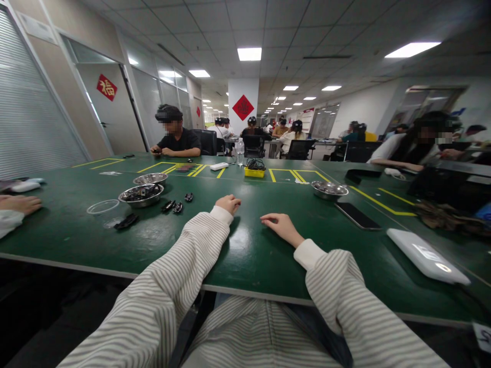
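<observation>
My left hand rests on the green table, its fingers loosely bent and nothing visible in it. To its right, my right hand lies on the same tabletop with relaxed fingers pointing left, also holding nothing visible. A gap of bare table separates the two hands. Left of my left hand are a few small black plastic parts. Beyond them stands a metal bowl filled with dark parts, with a second metal bowl just behind it.
A clear plastic tub and a dark piece lie left. Right are a metal bowl, a phone and a white device. A yellow tray with cables and a bottle stand ahead. People sit around.
</observation>
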The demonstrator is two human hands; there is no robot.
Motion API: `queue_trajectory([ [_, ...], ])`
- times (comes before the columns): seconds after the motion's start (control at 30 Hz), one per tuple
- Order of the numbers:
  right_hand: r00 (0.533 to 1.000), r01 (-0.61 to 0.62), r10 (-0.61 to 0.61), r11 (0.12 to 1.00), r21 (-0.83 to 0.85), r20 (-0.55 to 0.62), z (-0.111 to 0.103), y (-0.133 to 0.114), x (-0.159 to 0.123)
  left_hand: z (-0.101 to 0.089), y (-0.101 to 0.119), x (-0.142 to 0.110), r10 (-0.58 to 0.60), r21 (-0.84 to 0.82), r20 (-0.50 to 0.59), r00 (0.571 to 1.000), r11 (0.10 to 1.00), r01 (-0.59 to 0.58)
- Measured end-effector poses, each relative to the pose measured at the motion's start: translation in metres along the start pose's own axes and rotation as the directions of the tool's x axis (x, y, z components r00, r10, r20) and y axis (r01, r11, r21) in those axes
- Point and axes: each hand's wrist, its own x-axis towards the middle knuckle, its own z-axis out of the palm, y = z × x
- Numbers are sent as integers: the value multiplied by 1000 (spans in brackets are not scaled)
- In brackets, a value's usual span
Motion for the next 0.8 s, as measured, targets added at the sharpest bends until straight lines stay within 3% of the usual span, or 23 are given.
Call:
queue_trajectory([
  [0.13, 999, -33, 33, 999, -6, -6, 1, 4, 0, -1, -37, 4, -272, 64, 58, 961, 961, 268],
  [0.23, 999, -31, 31, 999, -13, 9, 2, 6, 1, 0, -54, 5, -373, 86, 112, 921, 927, 365],
  [0.33, 999, 4, -3, 1000, -30, 32, 2, 6, 1, 1, -57, 7, -427, 105, 155, 891, 904, 415],
  [0.5, 998, 39, -37, 998, -48, 47, 3, 7, 0, -2, -48, 4, -459, 132, 164, 873, 887, 442],
  [0.63, 997, 64, -61, 996, -69, 47, 3, 7, 0, -9, -40, 1, -456, 158, 112, 883, 885, 437],
  [0.73, 997, 71, -67, 995, -76, 48, 3, 7, 1, -11, -28, 1, -395, 161, 65, 916, 910, 382],
  [0.8, 996, 73, -70, 994, -76, 46, 3, 7, 1, -9, -15, 1, -257, 95, 59, 965, 963, 251],
])
